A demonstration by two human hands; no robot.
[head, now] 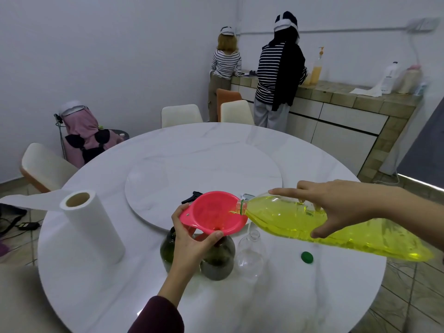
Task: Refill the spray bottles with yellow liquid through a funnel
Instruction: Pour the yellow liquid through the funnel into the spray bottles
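My left hand [192, 241] grips the stem and rim of a pink funnel [211, 213] that sits in the neck of a dark green bottle [219, 258]. My right hand [336, 203] holds a large clear bottle of yellow liquid [324, 224] tipped almost flat, its mouth over the funnel's right rim. A thin stream of yellow liquid runs into the funnel. A second dark bottle [167, 248] stands behind my left hand, partly hidden. An empty clear bottle [252, 253] stands just right of the green one. A green cap [307, 257] lies on the table.
A paper towel roll [93, 227] stands at the left of the round white table [264, 296]. A lazy Susan [204, 171] fills the middle, with black spray heads [192, 197] behind the funnel. Chairs ring the far side. Two people stand at a back counter; another sits at left.
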